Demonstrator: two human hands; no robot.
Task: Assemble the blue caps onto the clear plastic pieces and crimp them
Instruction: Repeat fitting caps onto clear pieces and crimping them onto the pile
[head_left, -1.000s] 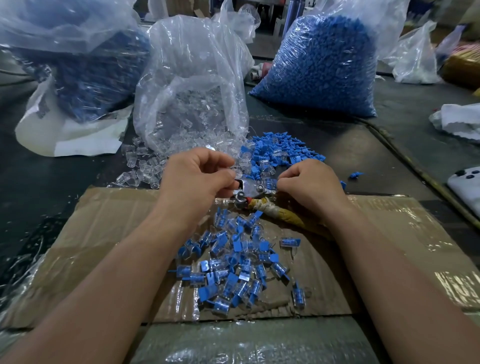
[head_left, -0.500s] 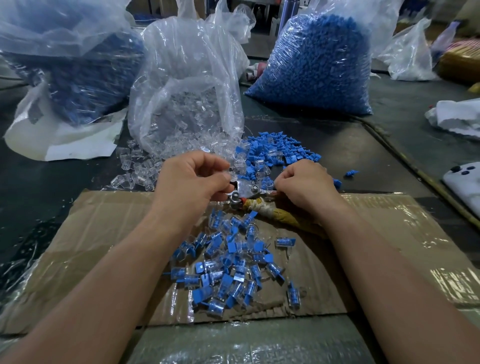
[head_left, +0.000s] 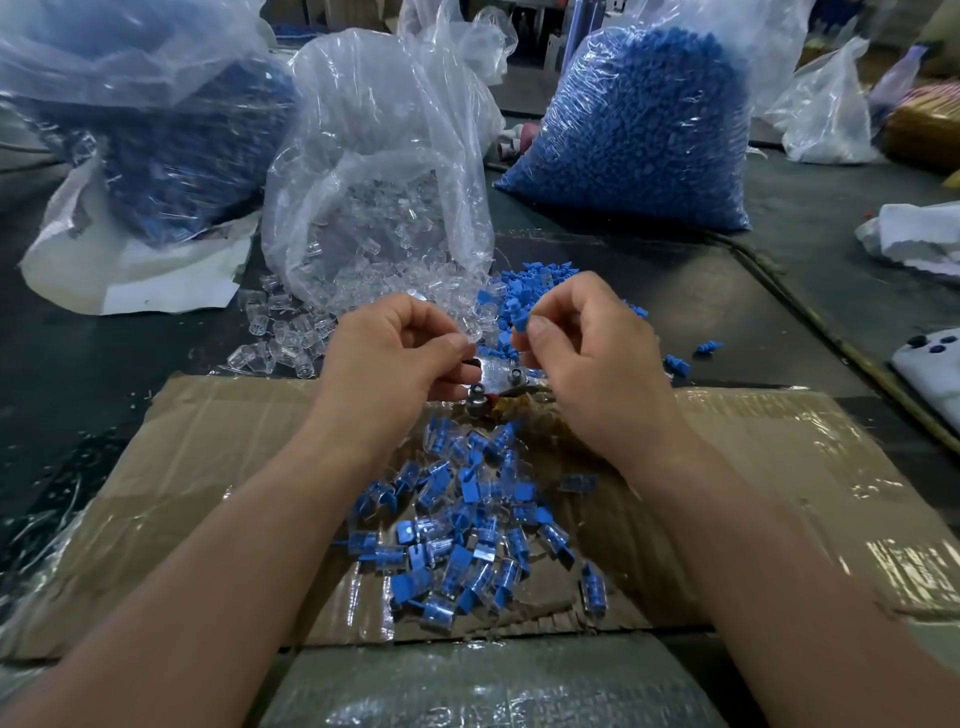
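My left hand (head_left: 402, 353) pinches a clear plastic piece (head_left: 471, 332) between thumb and forefinger. My right hand (head_left: 587, 353) pinches a blue cap (head_left: 519, 322) just to the right of it; the two parts are a small gap apart. Under the hands lies a metal crimping tool (head_left: 493, 376) with a yellowish wrapped handle, mostly hidden. Loose blue caps (head_left: 524, 283) and loose clear pieces (head_left: 283, 338) lie behind the hands. A pile of assembled blue-and-clear pieces (head_left: 467, 530) lies on the taped cardboard (head_left: 197, 467) between my forearms.
An open bag of clear pieces (head_left: 374, 208) stands behind the hands. A full bag of blue caps (head_left: 639, 135) is at the back right, another blue-filled bag (head_left: 171, 135) at the back left. White cloth (head_left: 914, 234) and a white device (head_left: 930, 358) lie at the right.
Both hands have lifted off the crimping tool. The right hand now holds a blue cap up near the clear piece in the left hand.
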